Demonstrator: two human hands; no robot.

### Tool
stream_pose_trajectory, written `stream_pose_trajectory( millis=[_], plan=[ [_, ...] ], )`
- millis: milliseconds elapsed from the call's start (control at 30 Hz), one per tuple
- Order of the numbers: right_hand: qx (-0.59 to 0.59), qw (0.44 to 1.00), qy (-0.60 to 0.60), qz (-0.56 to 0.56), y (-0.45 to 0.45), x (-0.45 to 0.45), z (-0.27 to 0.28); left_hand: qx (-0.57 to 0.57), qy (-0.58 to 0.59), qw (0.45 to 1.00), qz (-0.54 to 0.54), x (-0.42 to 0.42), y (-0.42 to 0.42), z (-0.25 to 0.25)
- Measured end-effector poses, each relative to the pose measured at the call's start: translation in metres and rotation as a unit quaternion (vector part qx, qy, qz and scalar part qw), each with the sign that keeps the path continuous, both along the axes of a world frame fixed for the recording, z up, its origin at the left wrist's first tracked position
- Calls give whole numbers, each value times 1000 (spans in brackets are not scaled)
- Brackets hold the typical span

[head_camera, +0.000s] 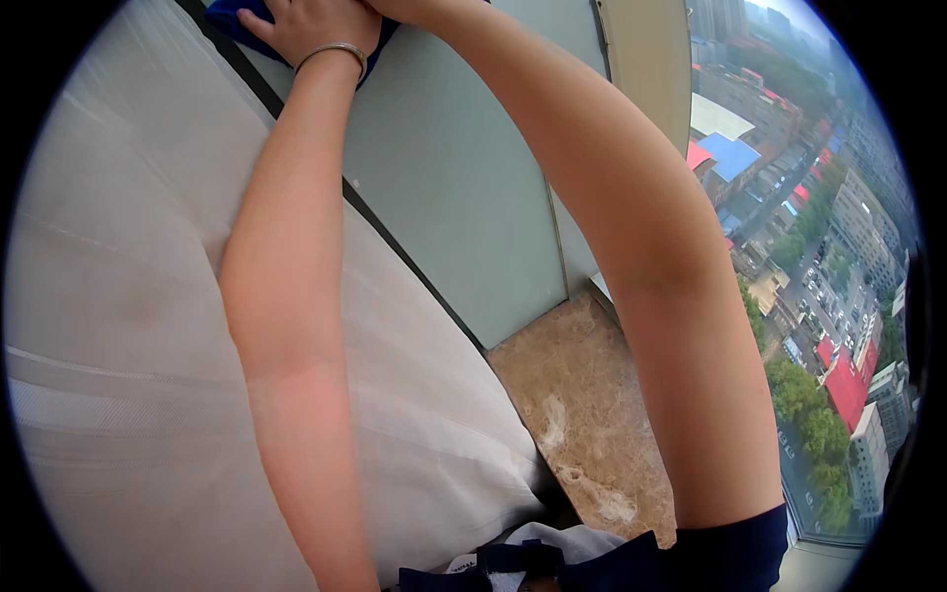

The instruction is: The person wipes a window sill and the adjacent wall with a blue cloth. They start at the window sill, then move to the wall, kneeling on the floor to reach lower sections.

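My left hand [318,33], with a silver-coloured bangle [336,49] at the wrist, holds a dark blue cloth [228,21] down against a smooth grey-green panel [444,214]. Its little finger sticks out to the side over the cloth, while the other fingertips run out of the picture at the top. Only the wrist end of my right hand [396,7] shows at the upper edge, close beside or over the left hand. Its fingers are hidden, so I cannot tell what they grip.
A sheer white curtain [133,296] hangs along the left, against a dark edge strip [414,274]. Brown marble [584,399] with white smears lies below the panel. On the right, past a beige frame [647,66], a window [806,296] looks down on buildings far below.
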State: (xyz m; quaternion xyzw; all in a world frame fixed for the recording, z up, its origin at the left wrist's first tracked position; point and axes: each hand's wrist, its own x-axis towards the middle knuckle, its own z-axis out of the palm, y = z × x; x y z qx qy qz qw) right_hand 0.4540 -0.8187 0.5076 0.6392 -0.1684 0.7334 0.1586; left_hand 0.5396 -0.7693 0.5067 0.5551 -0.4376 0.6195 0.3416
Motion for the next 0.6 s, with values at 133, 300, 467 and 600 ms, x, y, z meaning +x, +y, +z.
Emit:
stream_pose_trajectory(
  millis=[133,300,467,600],
  plan=[
    [-9,999,-22,-34,0,2,-47,14,-61,997,-45,5,7,-35],
    [27,999,-39,-17,27,-14,-172,281,-61,956,55,-2,38,-134],
    [27,997,-30,-65,9,-13,-117,162,-159,974,10,12,25,-78],
    [-129,954,-30,-268,-9,-15,-4,65,-143,985,72,17,9,12]
  ],
)
